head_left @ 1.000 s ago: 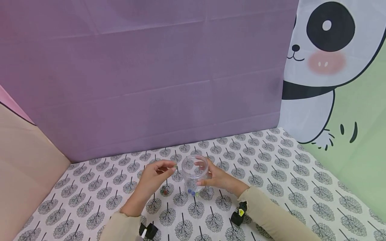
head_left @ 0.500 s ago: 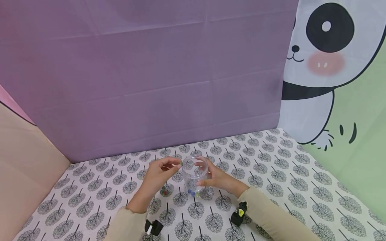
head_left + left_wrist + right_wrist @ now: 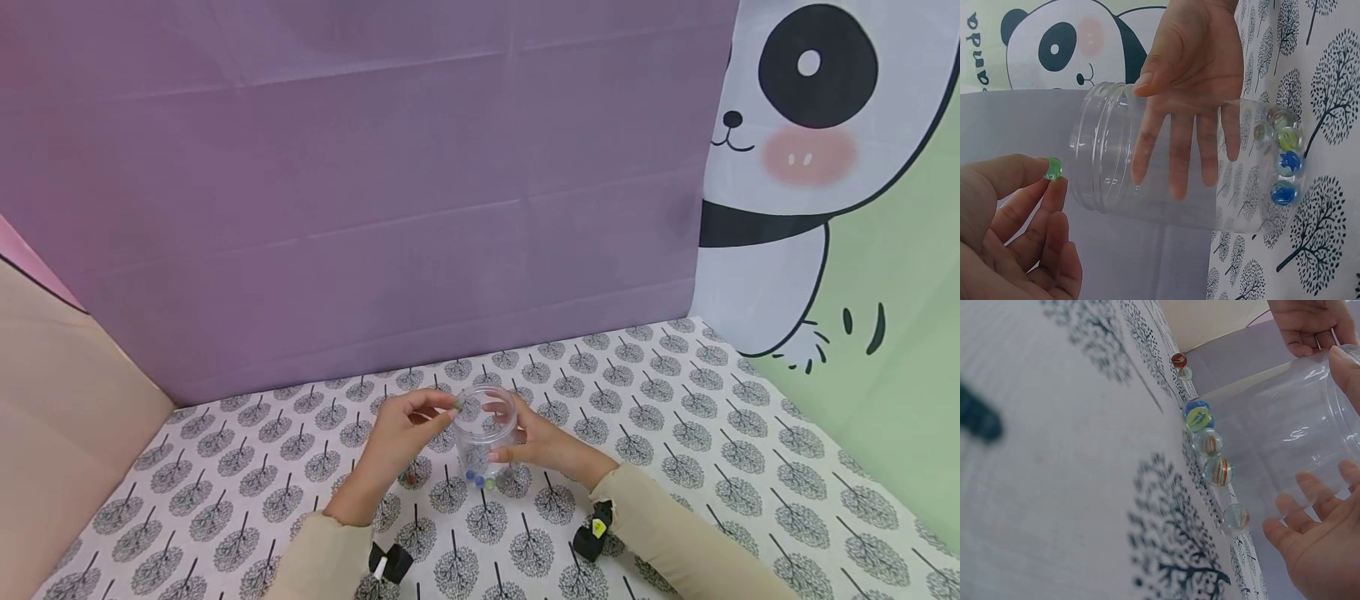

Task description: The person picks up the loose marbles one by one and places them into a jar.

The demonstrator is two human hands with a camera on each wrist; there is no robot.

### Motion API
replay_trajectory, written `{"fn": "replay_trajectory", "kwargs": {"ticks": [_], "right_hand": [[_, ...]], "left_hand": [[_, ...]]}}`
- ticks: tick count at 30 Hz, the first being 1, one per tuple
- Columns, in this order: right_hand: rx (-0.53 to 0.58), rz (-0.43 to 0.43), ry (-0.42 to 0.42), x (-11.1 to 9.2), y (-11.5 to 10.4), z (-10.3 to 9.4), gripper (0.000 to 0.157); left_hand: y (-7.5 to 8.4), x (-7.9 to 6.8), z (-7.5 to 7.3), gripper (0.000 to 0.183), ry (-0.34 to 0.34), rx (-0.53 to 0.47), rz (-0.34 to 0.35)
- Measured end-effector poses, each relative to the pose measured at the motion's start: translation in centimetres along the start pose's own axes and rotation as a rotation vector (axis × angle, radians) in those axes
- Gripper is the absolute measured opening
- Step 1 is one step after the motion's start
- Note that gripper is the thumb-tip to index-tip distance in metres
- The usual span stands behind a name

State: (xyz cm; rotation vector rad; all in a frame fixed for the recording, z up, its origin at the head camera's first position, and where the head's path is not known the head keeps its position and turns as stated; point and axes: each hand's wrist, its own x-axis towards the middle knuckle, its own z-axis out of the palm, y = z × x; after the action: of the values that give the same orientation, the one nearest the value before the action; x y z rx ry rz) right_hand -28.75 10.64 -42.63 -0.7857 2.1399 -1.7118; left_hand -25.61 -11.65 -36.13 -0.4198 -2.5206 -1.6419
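Standing upright on the cloth-covered desk (image 3: 750, 483), a clear jar (image 3: 474, 450) is gripped at its right side by the right hand (image 3: 536, 437). That hand is spread to the width of the jar, with the thumb laid on the near side and the fingers wrapped behind; they are seen through the clear wall in the left wrist view. A green marble (image 3: 1054, 169) is pinched between the thumb and index finger of the left hand (image 3: 411, 423), with the tips nearly closed on it and the other fingers loosely bent below. The marble is held just outside the left of the jar's rim (image 3: 1074, 153).

At the bottom of the jar, two blue marbles (image 3: 1284, 193) are seen beside a yellow-green marble (image 3: 1287, 138), and clear marbles with orange streaks (image 3: 1217, 470) are gathered with them. On the tree-printed cloth left of the jar, a red marble (image 3: 1179, 360) and a pale marble (image 3: 1185, 374) are left outside, close together. Both forearms are covered by beige sleeves (image 3: 667, 525), and a small black device (image 3: 588, 543) is worn at each wrist. The desk is backed by a purple sheet (image 3: 360, 183), and a printed panda (image 3: 813, 175) is shown at the right.
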Motion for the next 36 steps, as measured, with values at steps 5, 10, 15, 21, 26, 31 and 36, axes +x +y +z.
{"fn": "replay_trajectory", "kwargs": {"ticks": [5, 10, 15, 21, 26, 31, 36], "right_hand": [[0.02, 0.01, -0.006, -0.12, -0.04, 0.01, 0.089], [0.002, 0.007, -0.002, -0.05, 0.11, -0.01, 0.091], [0.016, 0.006, -0.005, -0.06, 0.09, 0.03, 0.089], [0.023, 0.015, -0.005, -0.06, -0.02, -0.01, 0.088], [0.02, 0.015, -0.004, -0.01, -0.01, -0.02, 0.089], [0.012, 0.008, 0.001, 0.1, -0.02, 0.0, 0.089], [0.012, 0.005, -0.003, 0.07, -0.07, 0.01, 0.091]], "left_hand": [[-0.42, 0.18, 0.29, 0.015, 0.006, 0.001, 0.018], [-0.7, 0.23, 0.49, 0.014, 0.0, -0.013, 0.03], [-0.69, 0.16, 0.63, 0.014, -0.01, -0.019, 0.016], [-0.67, 0.09, 0.65, 0.015, -0.02, -0.016, 0.017], [-0.68, 0.18, 0.69, 0.015, -0.014, 0.004, 0.03], [-0.62, 0.17, 0.69, 0.015, -0.01, 0.012, 0.018], [-0.68, 0.14, 0.68, 0.014, -0.009, 0.012, 0.025]]}}
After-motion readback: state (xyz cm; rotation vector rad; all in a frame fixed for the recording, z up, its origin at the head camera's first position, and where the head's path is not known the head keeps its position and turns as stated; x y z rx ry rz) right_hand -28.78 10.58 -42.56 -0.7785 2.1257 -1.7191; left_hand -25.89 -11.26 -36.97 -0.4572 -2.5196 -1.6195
